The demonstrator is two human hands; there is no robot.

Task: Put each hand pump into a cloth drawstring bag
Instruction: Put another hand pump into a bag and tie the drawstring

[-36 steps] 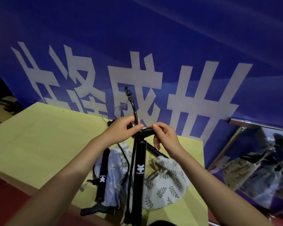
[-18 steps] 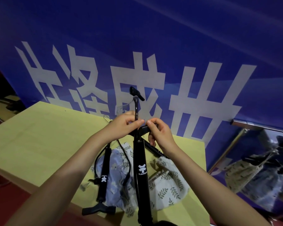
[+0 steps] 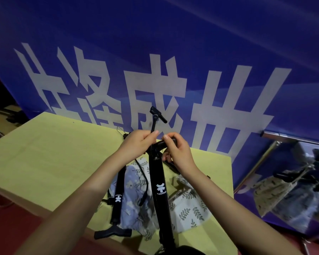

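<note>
held pump: black hand pump (image 3: 161, 192) stands upright between the two forearms, barrel logo facing the person, foot end out of sight below the frame.
left hand: left hand (image 3: 138, 142) pinches the thin hose (image 3: 153, 127) just above the handle, fingers curled round it.
right hand: right hand (image 3: 177, 151) grips the T-handle (image 3: 164, 144) from the right, fingers wrapped on it.
change: hose head (image 3: 157, 115) now stands higher over the hands and more side-on than half a second ago; a second ago the hose was still bowed in a curve. Hands have barely shifted on the handle.
meaning: my read is the hose is being straightened or tucked along the barrel to make the pump slim enough to bag. Not yet bagged.
second pump: another black pump (image 3: 118, 199) lies on the blue floral bag (image 3: 131, 201) near the front edge of the surface, its handle (image 3: 112, 233) at that edge.
leaf bag: white leaf-print bag (image 3: 190, 208) lies just right of the held pump, towards the front right corner of the yellow surface (image 3: 44, 155).
bag mouths: cannot tell if either is open.
backdrop: blue banner (image 3: 173, 52) behind the far edge.
</note>
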